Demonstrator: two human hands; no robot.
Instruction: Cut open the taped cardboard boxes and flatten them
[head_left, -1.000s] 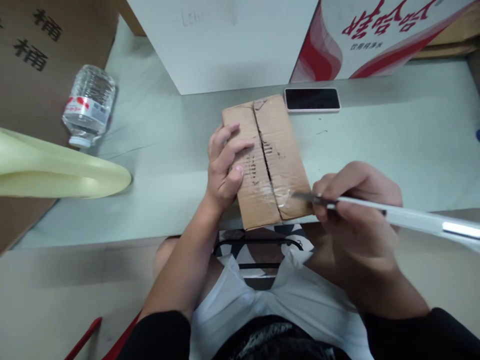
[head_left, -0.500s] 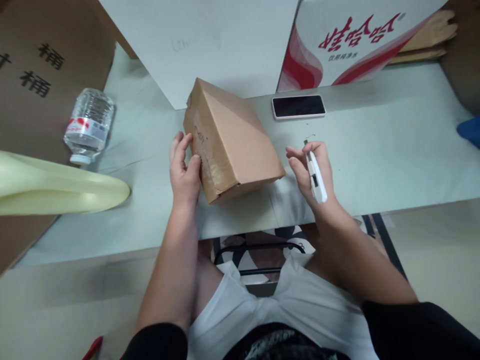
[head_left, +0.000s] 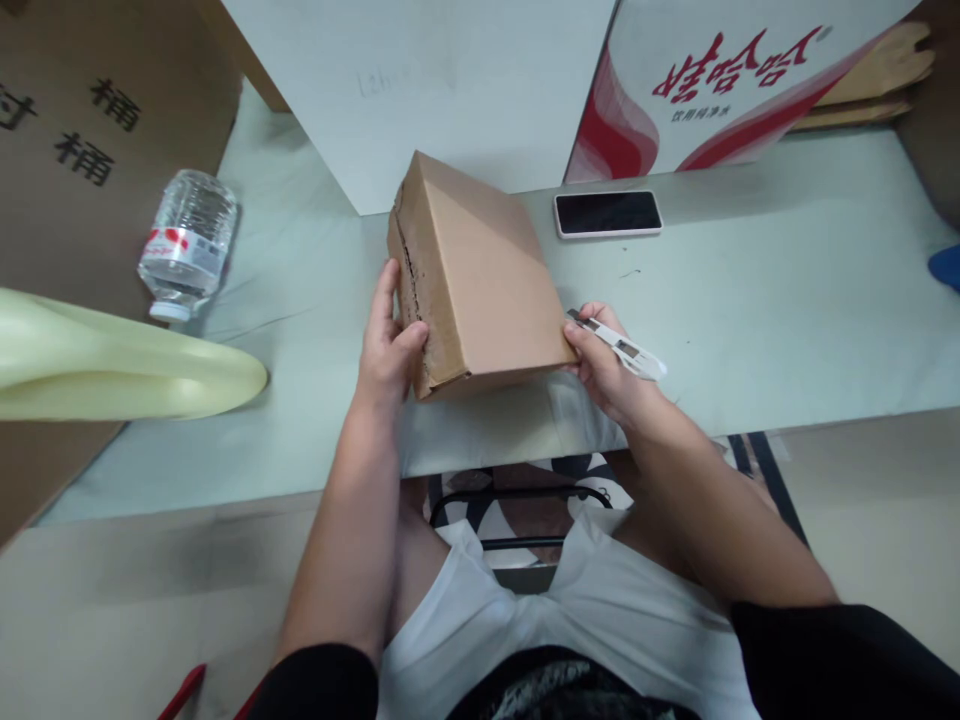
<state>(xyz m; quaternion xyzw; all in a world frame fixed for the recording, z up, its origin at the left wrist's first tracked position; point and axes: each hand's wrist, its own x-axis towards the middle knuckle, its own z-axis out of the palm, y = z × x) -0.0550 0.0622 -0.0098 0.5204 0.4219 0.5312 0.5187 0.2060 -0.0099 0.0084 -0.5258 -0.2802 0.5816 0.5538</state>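
Observation:
A small brown cardboard box (head_left: pixel 480 270) stands tipped on its side near the table's front edge, its slit, taped face turned left. My left hand (head_left: pixel 390 345) grips that left face, thumb at the near corner. My right hand (head_left: pixel 604 370) presses against the box's lower right corner while holding a white utility knife (head_left: pixel 622 345), whose tip points toward the box.
A black phone (head_left: pixel 607 212) lies behind the box. A plastic water bottle (head_left: pixel 187 240) lies on its side at the left, by a pale yellow curved object (head_left: pixel 120 355). A white panel (head_left: pixel 427 80) and a red-and-white carton (head_left: pixel 720 80) stand at the back. The table (head_left: pixel 787 310) is pale green.
The box went from lying flat with the cut seam up to standing on its side. My right hand drew the knife away from the seam, then came back against the box's right corner.

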